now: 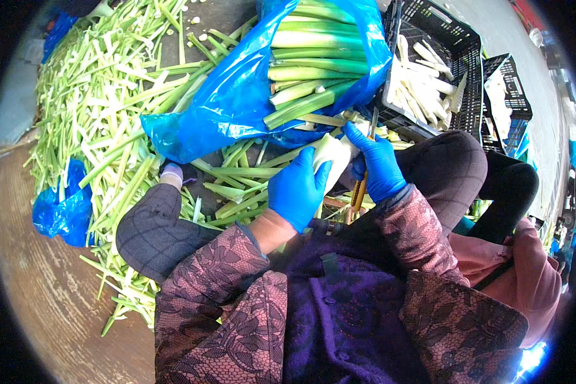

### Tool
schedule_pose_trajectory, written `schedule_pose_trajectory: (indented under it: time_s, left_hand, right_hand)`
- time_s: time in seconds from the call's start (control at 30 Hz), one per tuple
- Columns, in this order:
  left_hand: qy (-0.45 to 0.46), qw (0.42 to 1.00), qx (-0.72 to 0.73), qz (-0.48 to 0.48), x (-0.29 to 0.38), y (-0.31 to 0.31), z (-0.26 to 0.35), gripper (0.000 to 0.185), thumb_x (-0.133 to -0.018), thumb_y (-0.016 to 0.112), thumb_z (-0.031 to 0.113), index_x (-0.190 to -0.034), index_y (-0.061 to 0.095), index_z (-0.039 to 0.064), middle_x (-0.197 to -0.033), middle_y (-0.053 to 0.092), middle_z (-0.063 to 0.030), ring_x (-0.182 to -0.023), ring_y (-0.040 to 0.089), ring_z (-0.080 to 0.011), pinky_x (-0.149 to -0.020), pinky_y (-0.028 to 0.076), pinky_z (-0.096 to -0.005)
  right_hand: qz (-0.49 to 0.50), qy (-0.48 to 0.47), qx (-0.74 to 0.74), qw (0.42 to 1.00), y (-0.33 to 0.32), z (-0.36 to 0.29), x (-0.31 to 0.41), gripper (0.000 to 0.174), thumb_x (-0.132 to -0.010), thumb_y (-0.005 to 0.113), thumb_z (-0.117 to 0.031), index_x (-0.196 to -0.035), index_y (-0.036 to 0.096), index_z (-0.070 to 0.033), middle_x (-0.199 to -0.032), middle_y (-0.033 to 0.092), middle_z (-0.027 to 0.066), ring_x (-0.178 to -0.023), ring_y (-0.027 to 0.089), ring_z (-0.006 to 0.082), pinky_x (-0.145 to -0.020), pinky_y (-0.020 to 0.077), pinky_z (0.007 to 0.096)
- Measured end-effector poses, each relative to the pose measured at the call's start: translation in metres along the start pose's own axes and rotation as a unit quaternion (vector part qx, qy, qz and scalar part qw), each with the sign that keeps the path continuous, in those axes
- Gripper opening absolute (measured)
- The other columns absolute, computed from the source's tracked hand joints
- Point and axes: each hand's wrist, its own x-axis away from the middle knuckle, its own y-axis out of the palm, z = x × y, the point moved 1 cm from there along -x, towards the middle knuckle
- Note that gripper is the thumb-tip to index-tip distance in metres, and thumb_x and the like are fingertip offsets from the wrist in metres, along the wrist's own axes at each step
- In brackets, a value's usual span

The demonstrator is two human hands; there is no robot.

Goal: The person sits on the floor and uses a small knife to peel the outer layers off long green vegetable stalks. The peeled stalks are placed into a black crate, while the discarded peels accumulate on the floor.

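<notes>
In the middle of the head view, my left hand (295,189), in a blue glove, grips a pale, partly peeled stalk (337,156), which looks like a water bamboo shoot. The stalk tilts up to the right, its far end close to my right hand (378,165). That hand, gloved alike, is closed around a yellow-handled utility knife (358,194); the thin blade points upward above the fingers. Whether my right fingers also touch the stalk is hard to tell. Just beyond lies an open blue plastic bag (225,110) holding several unpeeled green stalks (317,65).
Peeled white shoots (422,91) lie in a black plastic crate (465,48) at the upper right, with another crate (513,81) behind it. Green husks (101,101) heap up on the left. A crumpled blue bag (65,206) lies among them. Another person's knee (513,187) is at my right.
</notes>
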Motion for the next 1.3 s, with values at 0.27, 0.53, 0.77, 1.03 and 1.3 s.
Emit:
schedule_pose_trajectory:
  time_s: [0.27,0.53,0.77,1.03,1.3]
  left_hand:
    - [-0.038,0.959,-0.277,-0.053,-0.029,-0.031,-0.087,0.037,-0.092,0.057,0.036,-0.116,0.059,0.008,-0.104,0.061,-0.0239,-0.097,0.059,-0.0398,-0.083,0.048,-0.0481]
    - [-0.207,0.654,0.600,-0.412,0.000,-0.036,0.003,0.048,-0.101,0.043,0.042,-0.126,0.055,0.003,-0.071,0.053,-0.0008,-0.048,0.045,-0.0085,-0.042,0.036,-0.0222]
    - [-0.189,0.732,0.599,-0.266,0.012,-0.033,0.013,0.039,-0.101,0.044,0.041,-0.100,0.055,0.003,-0.074,0.061,-0.0083,-0.049,0.054,-0.0134,-0.043,0.042,-0.0254]
    - [-0.180,0.726,0.605,-0.273,0.015,-0.036,0.031,0.038,-0.102,0.041,0.038,-0.098,0.055,0.003,-0.070,0.060,-0.0103,-0.047,0.056,-0.0165,-0.043,0.045,-0.0265]
    - [-0.062,0.909,0.388,-0.140,0.018,-0.029,0.044,0.042,-0.103,0.045,0.032,-0.131,0.051,0.002,-0.069,0.060,-0.0044,-0.052,0.057,-0.0130,-0.045,0.042,-0.0266]
  right_hand:
    - [-0.181,-0.144,-0.164,0.959,-0.016,-0.018,0.007,0.051,-0.093,0.054,-0.033,-0.132,0.050,0.000,-0.099,0.066,0.0002,-0.040,0.032,0.0028,-0.037,0.0264,0.0190]
    - [0.038,-0.148,0.039,0.987,-0.023,-0.011,-0.010,0.047,-0.098,0.049,-0.046,-0.114,0.061,-0.004,-0.064,0.060,-0.0006,-0.035,0.034,0.0029,-0.034,0.0239,0.0199]
    - [-0.211,-0.118,0.077,0.967,-0.012,0.006,0.045,0.057,-0.100,0.043,-0.048,-0.084,0.067,0.001,-0.060,0.062,0.0097,-0.040,0.053,0.0125,-0.037,0.0404,0.0235]
    - [-0.293,-0.122,0.110,0.942,-0.011,0.017,0.052,0.059,-0.099,0.044,-0.051,-0.077,0.064,0.000,-0.059,0.061,0.0074,-0.041,0.054,0.0128,-0.039,0.0421,0.0238]
    - [-0.289,-0.073,0.109,0.948,-0.010,0.016,0.055,0.066,-0.099,0.037,-0.056,-0.079,0.063,0.001,-0.061,0.062,0.0100,-0.043,0.057,0.0170,-0.041,0.0443,0.0269]
